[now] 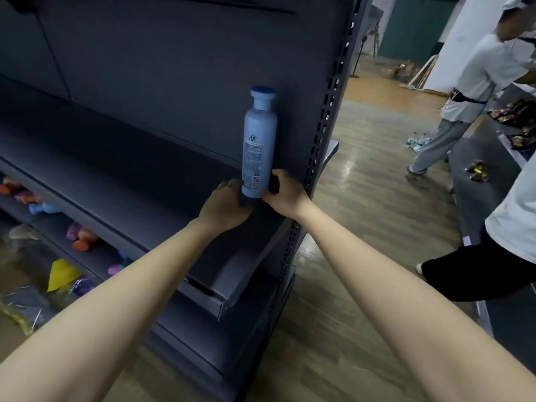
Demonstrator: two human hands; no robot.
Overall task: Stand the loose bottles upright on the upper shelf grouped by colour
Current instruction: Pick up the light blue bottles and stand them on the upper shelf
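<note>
A tall light-blue bottle (259,140) with a darker blue cap stands upright at the right end of the dark upper shelf (139,175), close to the perforated upright post. My left hand (226,206) grips the bottle's base from the left. On the bottle's right side, my right hand (285,195) holds the base too, its fingers curled round it. Loose bottles lie on the lower shelf at the left: an orange one (84,240), a blue one (43,208), and pink and purple ones (116,268).
The shelf's perforated post (319,134) rises just right of the bottle. Two people stand in the aisle at the right beside another shelf (493,146) with packets. Wrapped goods and a yellow packet (61,274) lie at the lower left. The floor is wood.
</note>
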